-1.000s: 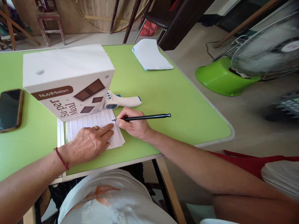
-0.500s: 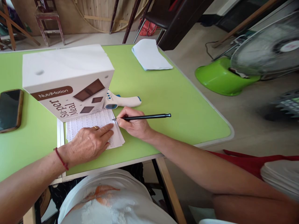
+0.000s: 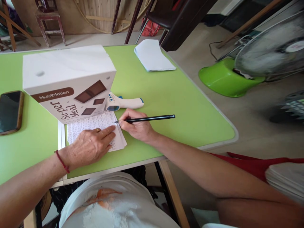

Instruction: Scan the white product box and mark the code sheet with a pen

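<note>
My right hand [image 3: 135, 125] grips a black pen [image 3: 152, 118], its tip at the right side of a small stack of paper [image 3: 118, 142] covered in handwriting. Flat on those sheets lies my left hand [image 3: 93, 144], fingers stretched toward the pen tip, with a ring and a red cord bracelet [image 3: 62, 162]. A white box [image 3: 71, 72] marked "NutriMotion" stands just beyond the paper and hides its far edge. Beside the box, past my right hand, is a white handheld thermometer [image 3: 125, 103], partly covered by the box.
On the green table [image 3: 185, 117] a phone [image 3: 10, 112] lies at the left and folded white paper [image 3: 154, 57] at the far edge. To the right, a fan [image 3: 273, 47] stands by a green plastic stool [image 3: 220, 77]. A wooden stool [image 3: 49, 22] is behind the table.
The pen's rear end has shifted very slightly to the right and up. My left hand, the paper and the box have stayed put.
</note>
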